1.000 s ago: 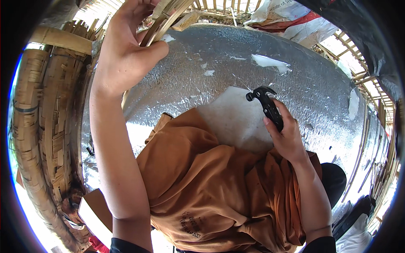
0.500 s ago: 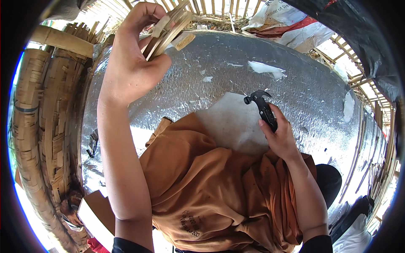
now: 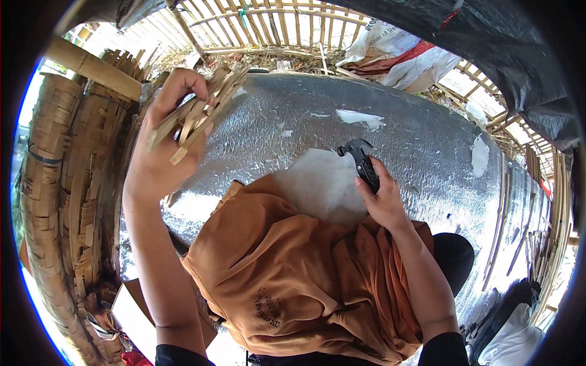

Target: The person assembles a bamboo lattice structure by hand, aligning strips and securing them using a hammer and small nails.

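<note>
My left hand (image 3: 162,155) is raised at the upper left, its fingers wrapped round a small bundle of split wooden pieces (image 3: 198,113). The pieces are pale brown, flat and rough at the ends, and stick out at differing angles. Lower and to the right, my right hand (image 3: 386,198) is closed on the handle of a small black claw hammer (image 3: 360,163), whose head points up and left. Brown cloth (image 3: 262,262) lies bunched across my lap below both hands. Past its upper edge shows a pale grey patch (image 3: 323,183) on the silver sheet.
A crinkled silver foil sheet (image 3: 427,146) with torn white spots covers the surface before me. Rolled woven bamboo mats (image 3: 52,201) stand at the left. A bamboo slat fence (image 3: 274,27) runs behind. White sacks (image 3: 397,52) and black plastic sheeting (image 3: 519,67) are at the upper right.
My left hand has moved left and down with the wooden pieces, and has turned so that they show across the palm. The view has shifted slightly; my right hand keeps its grip on the hammer.
</note>
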Action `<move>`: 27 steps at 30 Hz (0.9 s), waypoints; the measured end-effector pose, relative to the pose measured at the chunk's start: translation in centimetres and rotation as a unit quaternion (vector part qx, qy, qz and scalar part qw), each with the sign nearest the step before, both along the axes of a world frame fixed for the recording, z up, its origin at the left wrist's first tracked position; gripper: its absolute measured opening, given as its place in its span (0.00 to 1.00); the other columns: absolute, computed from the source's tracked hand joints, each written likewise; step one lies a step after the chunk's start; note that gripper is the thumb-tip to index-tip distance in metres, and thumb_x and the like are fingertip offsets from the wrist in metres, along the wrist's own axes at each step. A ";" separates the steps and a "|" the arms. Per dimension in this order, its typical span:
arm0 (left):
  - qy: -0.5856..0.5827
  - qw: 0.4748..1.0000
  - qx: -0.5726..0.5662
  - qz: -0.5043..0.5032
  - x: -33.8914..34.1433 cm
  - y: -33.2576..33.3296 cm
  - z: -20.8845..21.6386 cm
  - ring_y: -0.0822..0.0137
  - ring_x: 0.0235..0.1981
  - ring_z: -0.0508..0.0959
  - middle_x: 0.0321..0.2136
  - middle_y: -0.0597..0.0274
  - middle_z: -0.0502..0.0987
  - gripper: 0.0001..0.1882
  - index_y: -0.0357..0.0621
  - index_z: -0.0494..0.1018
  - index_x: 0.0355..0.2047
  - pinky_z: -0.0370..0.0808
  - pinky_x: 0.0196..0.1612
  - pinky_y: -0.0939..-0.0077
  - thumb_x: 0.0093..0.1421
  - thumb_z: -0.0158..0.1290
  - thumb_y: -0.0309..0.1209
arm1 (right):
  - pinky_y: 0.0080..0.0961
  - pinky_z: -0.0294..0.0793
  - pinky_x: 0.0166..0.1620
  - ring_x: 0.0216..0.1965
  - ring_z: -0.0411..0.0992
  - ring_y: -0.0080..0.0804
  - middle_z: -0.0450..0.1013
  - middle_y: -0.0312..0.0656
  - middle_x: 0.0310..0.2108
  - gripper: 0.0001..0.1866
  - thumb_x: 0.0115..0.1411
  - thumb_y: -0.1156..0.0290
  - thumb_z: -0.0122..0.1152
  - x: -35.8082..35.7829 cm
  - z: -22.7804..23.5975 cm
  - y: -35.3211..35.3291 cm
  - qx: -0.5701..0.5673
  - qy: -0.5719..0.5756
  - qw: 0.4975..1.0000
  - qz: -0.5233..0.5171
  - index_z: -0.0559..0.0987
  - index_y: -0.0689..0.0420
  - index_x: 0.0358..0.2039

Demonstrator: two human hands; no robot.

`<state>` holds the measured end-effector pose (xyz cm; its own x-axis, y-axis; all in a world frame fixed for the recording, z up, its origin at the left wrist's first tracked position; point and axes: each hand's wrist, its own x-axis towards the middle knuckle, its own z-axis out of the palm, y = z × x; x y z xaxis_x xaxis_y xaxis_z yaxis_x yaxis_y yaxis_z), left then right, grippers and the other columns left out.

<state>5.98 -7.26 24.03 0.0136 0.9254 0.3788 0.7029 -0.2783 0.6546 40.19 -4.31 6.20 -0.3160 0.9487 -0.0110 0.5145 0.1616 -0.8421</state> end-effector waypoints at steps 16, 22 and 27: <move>-0.015 0.993 -0.076 -0.085 -13.0 -8.4 8.5 0.71 0.42 0.67 0.38 0.62 0.67 0.29 0.43 0.61 0.45 0.66 0.49 0.76 0.54 0.69 0.37 | 0.36 0.76 0.38 0.33 0.80 0.50 0.78 0.51 0.30 0.26 0.63 0.64 0.64 0.6 3.0 0.4 0.014 0.040 0.999 -0.016 0.70 0.60 0.58; -0.192 0.943 -0.183 -0.203 -20.0 -2.9 8.1 0.69 0.41 0.71 0.38 0.61 0.67 0.55 0.35 0.53 0.67 0.72 0.58 0.57 0.47 0.71 0.43 | 0.34 0.76 0.37 0.30 0.80 0.40 0.78 0.47 0.30 0.25 0.62 0.63 0.66 1.6 2.8 1.2 -0.013 0.075 0.996 -0.036 0.71 0.61 0.56; -0.201 0.891 -0.290 -0.287 -13.1 6.1 9.6 0.71 0.30 0.72 0.26 0.63 0.68 0.39 0.39 0.62 0.44 0.73 0.57 0.49 0.39 0.72 0.40 | 0.32 0.77 0.40 0.33 0.79 0.32 0.81 0.45 0.37 0.28 0.58 0.61 0.73 0.3 2.2 0.9 -0.108 0.066 0.992 -0.013 0.73 0.61 0.54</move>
<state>-7.15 -1.15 33.66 0.5183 0.8515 -0.0799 0.2298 -0.0487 0.9720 40.47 -3.38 8.43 -0.3037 0.9366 -0.1750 0.3987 -0.0419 -0.9161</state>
